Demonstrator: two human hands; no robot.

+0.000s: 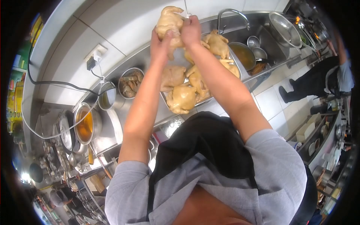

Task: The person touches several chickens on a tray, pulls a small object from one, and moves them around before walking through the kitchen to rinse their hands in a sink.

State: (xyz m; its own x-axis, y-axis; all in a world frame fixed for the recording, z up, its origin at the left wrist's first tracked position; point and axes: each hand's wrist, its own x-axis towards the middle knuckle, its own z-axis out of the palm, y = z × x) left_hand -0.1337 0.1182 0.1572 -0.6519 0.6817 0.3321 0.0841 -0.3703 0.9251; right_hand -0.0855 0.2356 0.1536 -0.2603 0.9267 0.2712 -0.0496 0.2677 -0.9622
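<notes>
My left hand (pixel 161 45) grips a pale yellow whole chicken (pixel 170 23) from the left, its thumb across the skin. The bird is held up against the tiled wall, above a metal tray (pixel 241 77). My right hand (pixel 191 31) is closed at the chicken's right side, with its fingertips partly hidden. A small white thing shows by its top, too small to name. On the tray lie several more whole chickens, one (pixel 181 99) at the near left edge and another (pixel 216 43) at the far right. My right forearm covers part of the tray.
Left of the tray stand a metal pot of dark chunks (pixel 130 83) and a pan of orange liquid (pixel 84 123). A cable (pixel 62 83) runs from the wall outlet (pixel 96 53). At right is a sink with a faucet (pixel 234 13) and bowls. Another person (pixel 315 80) stands farther right.
</notes>
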